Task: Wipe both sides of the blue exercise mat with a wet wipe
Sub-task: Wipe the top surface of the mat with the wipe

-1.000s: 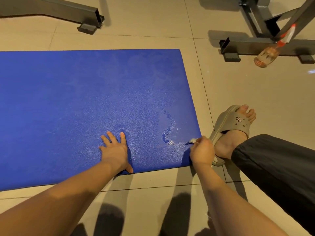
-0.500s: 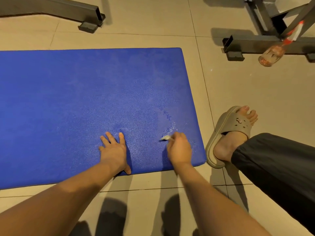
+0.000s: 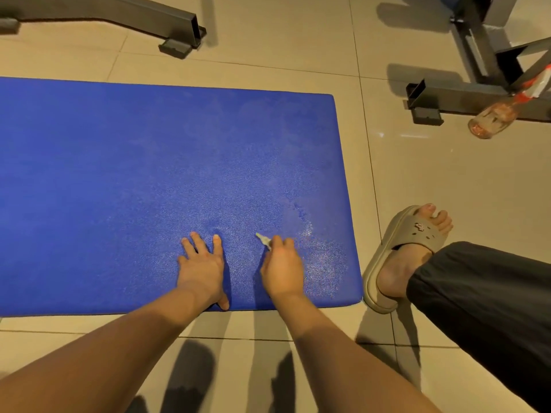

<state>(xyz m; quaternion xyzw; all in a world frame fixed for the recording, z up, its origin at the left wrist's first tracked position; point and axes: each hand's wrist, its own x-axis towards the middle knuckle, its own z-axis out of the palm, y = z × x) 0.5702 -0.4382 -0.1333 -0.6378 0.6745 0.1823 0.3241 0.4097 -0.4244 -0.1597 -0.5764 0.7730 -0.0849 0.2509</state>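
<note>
Two hands rest on the blue exercise mat (image 3: 149, 174), which lies flat on the tiled floor (image 3: 447, 189): the left hand (image 3: 202, 269) presses near the mat's near edge, its grip spread flat, and just beside it the right hand (image 3: 281, 269) pinches a small wad of wet wipe (image 3: 264, 239) at the mat's surface. Bunched so small, the wipe likely cleans only a thin strip, so patches toward the mat's far edge may be missed. If the left hand eases off, the mat could slide.
</note>
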